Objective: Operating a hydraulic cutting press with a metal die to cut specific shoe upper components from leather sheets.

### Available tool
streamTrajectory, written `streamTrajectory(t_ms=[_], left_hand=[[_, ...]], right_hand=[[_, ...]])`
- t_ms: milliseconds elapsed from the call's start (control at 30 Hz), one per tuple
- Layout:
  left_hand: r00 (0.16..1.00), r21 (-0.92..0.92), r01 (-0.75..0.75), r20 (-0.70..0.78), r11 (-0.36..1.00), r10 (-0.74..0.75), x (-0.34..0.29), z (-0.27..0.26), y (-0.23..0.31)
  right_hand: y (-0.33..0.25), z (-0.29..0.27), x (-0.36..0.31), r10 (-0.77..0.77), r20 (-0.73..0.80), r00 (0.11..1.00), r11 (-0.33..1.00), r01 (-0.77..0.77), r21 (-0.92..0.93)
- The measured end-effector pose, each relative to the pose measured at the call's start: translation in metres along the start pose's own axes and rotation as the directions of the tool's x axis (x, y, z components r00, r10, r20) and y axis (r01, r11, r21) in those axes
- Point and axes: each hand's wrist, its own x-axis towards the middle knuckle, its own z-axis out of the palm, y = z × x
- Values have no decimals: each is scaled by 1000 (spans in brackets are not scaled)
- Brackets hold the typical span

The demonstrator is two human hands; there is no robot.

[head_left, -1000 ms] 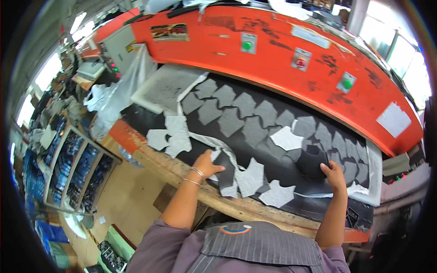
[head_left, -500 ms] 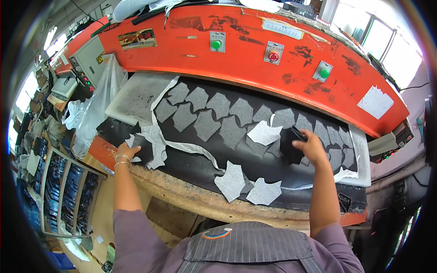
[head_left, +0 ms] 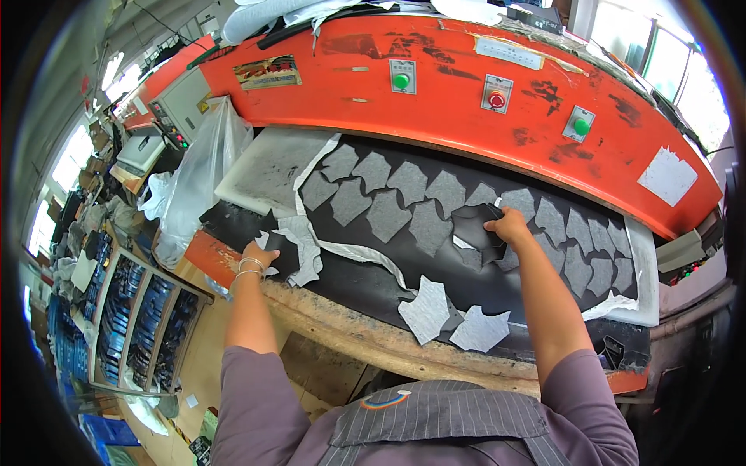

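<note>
I log: left hand (head_left: 259, 254) grip closed on black scrap (head_left: 233, 225) at bench (head_left: 365, 330) left edge | right hand (head_left: 509, 227) grip pinching cut black pieces (head_left: 474, 225) mid-sheet (head_left: 466, 272) | two grey cutouts (head_left: 426, 309) near front edge

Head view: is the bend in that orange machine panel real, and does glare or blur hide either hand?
Head view: the orange panel curves from fisheye distortion; windows at the right rim blow out white; the left hand and right hand on the black sheet are evenly lit and sharp, free of glare.
</note>
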Motion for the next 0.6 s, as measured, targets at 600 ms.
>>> streamTrajectory(t_ms=[600], left_hand=[[987,-546,-66,85,835,134,52,-3,-9]], right_hand=[[-50,-50,-114,-331,388,860,444,-221,869]])
